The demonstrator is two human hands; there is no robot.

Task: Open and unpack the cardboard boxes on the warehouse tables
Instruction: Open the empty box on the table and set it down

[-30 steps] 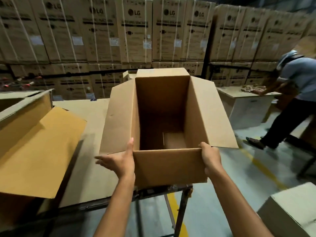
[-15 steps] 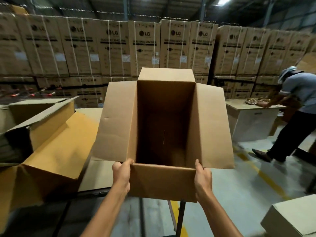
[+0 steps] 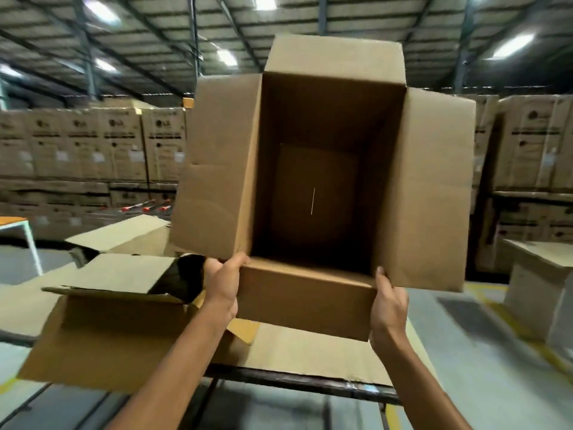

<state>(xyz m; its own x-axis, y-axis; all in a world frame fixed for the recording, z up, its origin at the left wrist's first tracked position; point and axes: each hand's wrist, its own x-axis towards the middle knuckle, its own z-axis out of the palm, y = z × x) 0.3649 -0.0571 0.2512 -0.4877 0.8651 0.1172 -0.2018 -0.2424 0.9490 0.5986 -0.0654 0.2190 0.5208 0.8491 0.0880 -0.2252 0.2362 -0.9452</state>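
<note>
An open brown cardboard box (image 3: 214,187) is lifted in front of me, tilted so its mouth faces me, all flaps spread out. Its inside looks dark and holds nothing that I can see. My left hand (image 3: 221,283) grips the box's lower left corner, thumb inside the rim. My right hand (image 3: 387,301) grips the lower right corner, thumb on the near edge. The box hangs above the table (image 3: 294,380), which is covered with flat cardboard.
A second opened box (image 3: 108,321) lies on its side at the left of the table. Stacked printed cartons (image 3: 93,144) line the back wall. A low cardboard-covered stand (image 3: 539,283) is at the right, a white-legged table (image 3: 28,234) at far left.
Both hands have raised the box off the table and tipped its opening towards me. My view has swung upward to the roof, and the person at the right is out of sight.
</note>
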